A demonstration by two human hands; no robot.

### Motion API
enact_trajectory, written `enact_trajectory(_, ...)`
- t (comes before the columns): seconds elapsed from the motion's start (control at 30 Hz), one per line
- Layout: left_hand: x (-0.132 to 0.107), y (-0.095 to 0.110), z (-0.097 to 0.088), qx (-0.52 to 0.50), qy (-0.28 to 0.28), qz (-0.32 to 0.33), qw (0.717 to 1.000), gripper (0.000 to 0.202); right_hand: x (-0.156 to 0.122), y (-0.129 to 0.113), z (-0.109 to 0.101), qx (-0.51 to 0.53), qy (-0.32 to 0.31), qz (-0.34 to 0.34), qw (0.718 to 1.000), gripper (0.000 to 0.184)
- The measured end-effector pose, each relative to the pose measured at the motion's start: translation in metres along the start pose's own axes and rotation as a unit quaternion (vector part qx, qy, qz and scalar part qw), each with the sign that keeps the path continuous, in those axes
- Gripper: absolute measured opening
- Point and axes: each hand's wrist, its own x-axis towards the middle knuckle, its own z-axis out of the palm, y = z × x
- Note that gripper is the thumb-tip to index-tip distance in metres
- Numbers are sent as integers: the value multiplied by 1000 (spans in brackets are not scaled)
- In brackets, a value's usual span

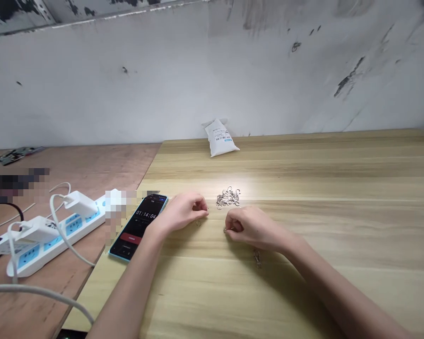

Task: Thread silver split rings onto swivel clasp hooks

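Observation:
My left hand [188, 210] is closed in a pinch, with a tiny bit of something at its fingertips. Just below those fingers is a small metal ring [199, 223]; whether it is held or lies on the table, I cannot tell. Facing it, my right hand [250, 227] pinches a small metal piece [225, 230], mostly hidden by the thumb and forefinger. Between and beyond the hands lies a pile of silvery metal clasps with rings [228, 197]. More metal clasps [257, 259] lie on the table under my right wrist.
A white printed packet [222, 139] stands at the back of the wooden table [321, 174], near the wall. Beside my left forearm lies a phone [137, 228] showing a timer. Further left, a power strip [70, 230] with plugged chargers and cables rests on a brown surface.

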Motion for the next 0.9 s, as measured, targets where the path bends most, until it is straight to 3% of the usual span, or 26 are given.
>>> enact_trajectory(0.4,9,14,14,-45,82,104,990,10,-2,-5,14,-42,7,-65,997,10)
enact_trajectory(0.5,11,15,20,-43,92,122,987,12,0,-5,13,-52,46,-62,996,11)
enact_trajectory(0.73,10,19,25,-18,96,120,988,16,7,7,6,27,143,-19,989,11)
enact_trajectory(0.9,9,22,23,-22,99,117,988,15,10,9,10,95,143,-12,985,11)
